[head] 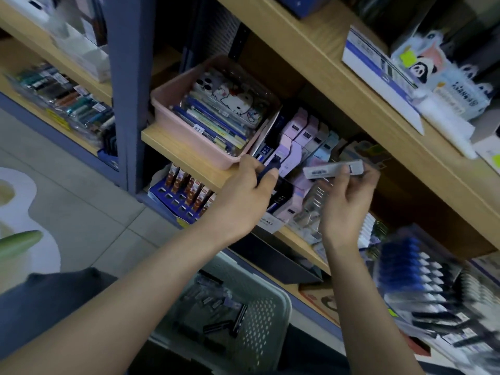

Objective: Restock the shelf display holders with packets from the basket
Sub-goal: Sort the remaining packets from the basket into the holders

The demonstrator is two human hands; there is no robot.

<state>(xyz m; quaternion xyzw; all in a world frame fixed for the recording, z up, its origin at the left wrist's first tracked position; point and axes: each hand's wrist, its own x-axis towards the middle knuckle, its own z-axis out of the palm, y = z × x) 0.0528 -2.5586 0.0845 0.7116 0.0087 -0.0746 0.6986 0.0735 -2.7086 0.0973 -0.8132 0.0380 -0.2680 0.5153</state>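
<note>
Dark packet [268, 169] in left hand [243, 194], pale packet [334, 169] in right hand [346, 203]

Pens [414, 269] at lower right and packets [216, 324] in the basket [266, 318] are blurred.

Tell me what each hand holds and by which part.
Left hand pinches a dark blue packet by its lower end. Right hand holds a pale grey packet near its right end in the picture; the other end sticks out free.
</note>
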